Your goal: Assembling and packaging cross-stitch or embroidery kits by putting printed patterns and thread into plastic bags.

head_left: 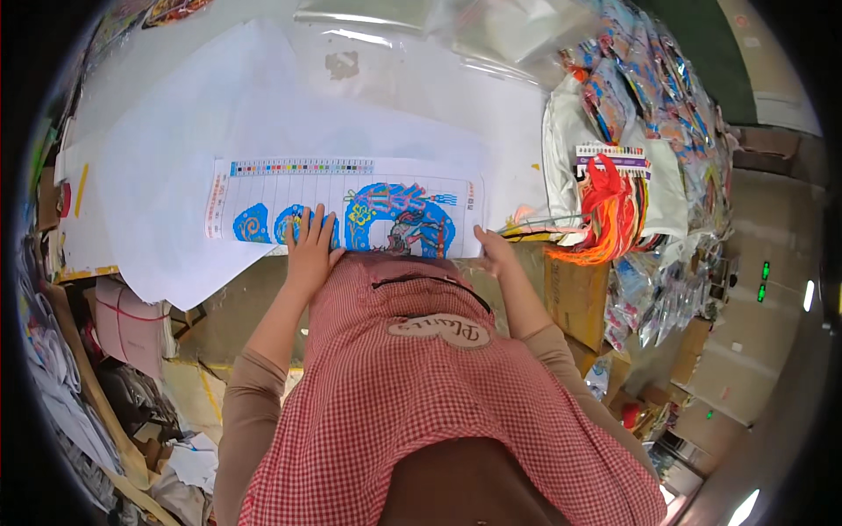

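Observation:
A white printed embroidery sheet lies at the near edge of the table, in front of my body. It bears blue ornamental shapes with flowers and a dragon-like figure, and a strip of small colour squares along its top. My left hand rests on its lower left-middle part with the fingers stretched out flat over the blue print. At the sheet's right edge my right hand is closed, pinching the corner with the thumb uppermost. Thin dark and green strands end near this hand.
A bundle of red and orange embroidery threads hangs from a card on white cloth at the right. Beyond it are piled clear-bagged packages. Large white sheets cover the table's left, and clear plastic lies at the back.

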Demonstrator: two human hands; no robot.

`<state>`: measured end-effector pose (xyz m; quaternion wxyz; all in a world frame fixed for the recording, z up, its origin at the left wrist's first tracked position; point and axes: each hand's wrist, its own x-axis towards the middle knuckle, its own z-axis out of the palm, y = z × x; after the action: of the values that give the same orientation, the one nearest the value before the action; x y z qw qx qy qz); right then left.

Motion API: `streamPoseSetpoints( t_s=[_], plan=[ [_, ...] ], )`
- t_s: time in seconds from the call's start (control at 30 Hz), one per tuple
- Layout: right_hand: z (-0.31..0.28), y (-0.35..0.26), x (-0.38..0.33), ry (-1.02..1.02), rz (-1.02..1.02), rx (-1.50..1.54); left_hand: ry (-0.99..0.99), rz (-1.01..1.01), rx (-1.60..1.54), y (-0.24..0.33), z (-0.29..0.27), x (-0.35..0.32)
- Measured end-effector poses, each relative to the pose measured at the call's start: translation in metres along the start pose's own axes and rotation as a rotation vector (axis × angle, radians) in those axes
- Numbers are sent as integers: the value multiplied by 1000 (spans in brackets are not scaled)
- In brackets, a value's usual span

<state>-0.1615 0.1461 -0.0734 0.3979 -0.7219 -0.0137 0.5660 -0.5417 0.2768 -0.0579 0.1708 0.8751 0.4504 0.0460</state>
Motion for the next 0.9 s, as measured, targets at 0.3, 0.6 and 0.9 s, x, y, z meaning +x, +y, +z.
streamPoseSetpoints(
  t_s=[0.3, 0.6, 0.9],
  plan=[
    [18, -116, -44, 102, -404, -37, 204, -128, -135, 23, 6, 21],
    [-53, -103, 8, -72, -315, 71, 119, -15, -147, 46, 44, 53],
    [-22, -62, 72, 268, -226, -151, -18, -11, -78, 52, 61, 52]
  ],
)
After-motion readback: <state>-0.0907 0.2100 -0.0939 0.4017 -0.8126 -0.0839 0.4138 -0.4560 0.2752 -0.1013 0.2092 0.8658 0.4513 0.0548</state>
